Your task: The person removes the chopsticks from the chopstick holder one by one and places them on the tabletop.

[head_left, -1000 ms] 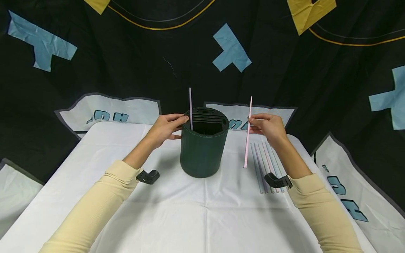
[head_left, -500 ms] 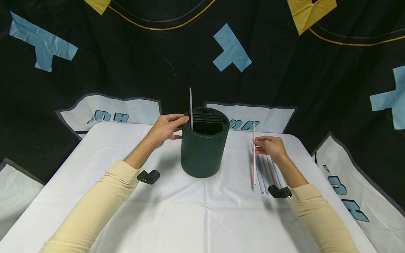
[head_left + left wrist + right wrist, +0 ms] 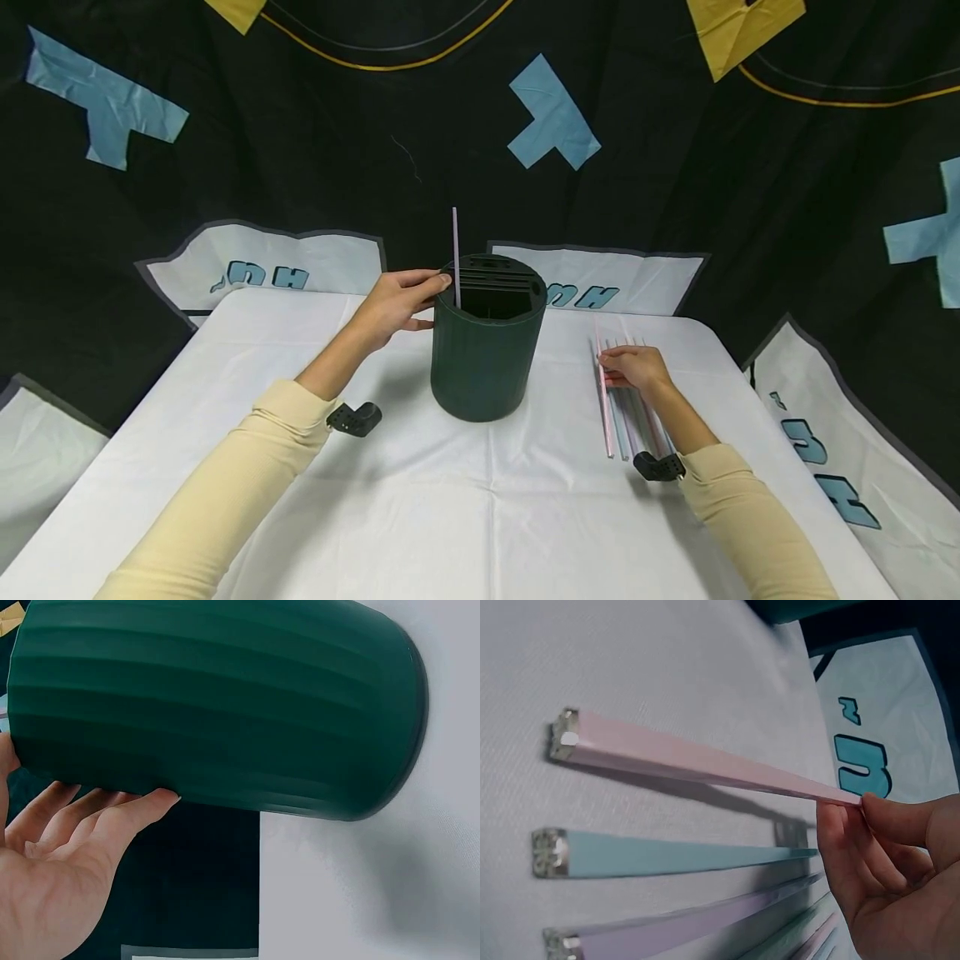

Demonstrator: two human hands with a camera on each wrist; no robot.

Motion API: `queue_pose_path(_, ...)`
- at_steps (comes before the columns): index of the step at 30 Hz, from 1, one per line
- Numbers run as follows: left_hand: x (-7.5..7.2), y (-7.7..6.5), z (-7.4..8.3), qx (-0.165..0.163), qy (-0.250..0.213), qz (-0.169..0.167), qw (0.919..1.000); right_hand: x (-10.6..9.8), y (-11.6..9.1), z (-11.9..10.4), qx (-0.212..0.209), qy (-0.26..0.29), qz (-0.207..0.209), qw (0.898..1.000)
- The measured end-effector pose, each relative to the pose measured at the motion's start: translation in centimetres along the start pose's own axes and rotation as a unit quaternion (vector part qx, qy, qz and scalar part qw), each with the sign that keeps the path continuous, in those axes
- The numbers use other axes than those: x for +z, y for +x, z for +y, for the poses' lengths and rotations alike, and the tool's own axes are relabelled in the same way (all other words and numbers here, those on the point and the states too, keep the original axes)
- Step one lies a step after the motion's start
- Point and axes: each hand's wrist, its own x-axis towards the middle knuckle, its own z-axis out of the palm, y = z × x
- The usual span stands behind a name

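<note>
A dark green ribbed utensil holder [image 3: 483, 371] stands upright on the white-covered table, with slots across the back of its top and an opening in front. One lilac chopstick [image 3: 456, 254] sticks up from its left side. My left hand [image 3: 397, 304] holds the holder's left wall near the rim, fingertips against the ribs in the left wrist view. Between thumb and fingers, my right hand [image 3: 633, 367] pinches a pink chopstick [image 3: 705, 761] with a silver end, low over the cloth. Beside it lie a pale blue chopstick [image 3: 682, 859], a lilac one [image 3: 682, 926] and several more, partly hidden by the hand.
The table is covered with a white cloth [image 3: 420, 517]. Behind it hangs a black backdrop [image 3: 337, 142] with blue and yellow patches. A black wrist camera [image 3: 354, 419] sits at the left cuff, another wrist camera [image 3: 657, 467] at the right.
My right hand has lowered the pink chopstick from beside the holder down and to the right, to the left edge of the row of chopsticks. The left hand stays on the holder.
</note>
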Motion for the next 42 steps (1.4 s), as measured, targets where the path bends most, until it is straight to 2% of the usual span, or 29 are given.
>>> queue_pose_path(7,0.2,0.1,-0.1,-0.002,0.001,0.001,1.0,-0.1,0.0,0.7,0.001,-0.017,0.021,1.0)
queue_pose_path(18,0.2,0.3,-0.2,0.005,0.001,-0.003,1.0,0.0,0.4,1.3,0.002,-0.018,0.025,1.0)
queue_pose_path(25,0.1,0.3,-0.2,0.005,0.0,-0.002,1.0,-0.2,0.0,0.9,0.002,-0.07,0.053,0.996)
queue_pose_path(28,0.1,0.2,-0.1,0.005,0.001,-0.003,1.0,-0.5,-0.4,0.3,-0.006,-0.07,0.058,0.996)
queue_pose_path(31,0.0,0.2,-0.1,0.004,0.001,-0.005,1.0,-0.8,-0.8,-0.8,-0.024,-0.061,0.054,0.996)
queue_pose_path(34,0.0,0.2,-0.1,0.004,-0.001,-0.006,1.0,-1.1,-1.2,-3.0,-0.047,-0.058,0.05,0.996)
queue_pose_path(42,-0.1,0.2,-0.2,0.003,0.002,-0.003,1.0,-1.3,-3.2,-11.3,-0.096,-0.038,0.02,0.995)
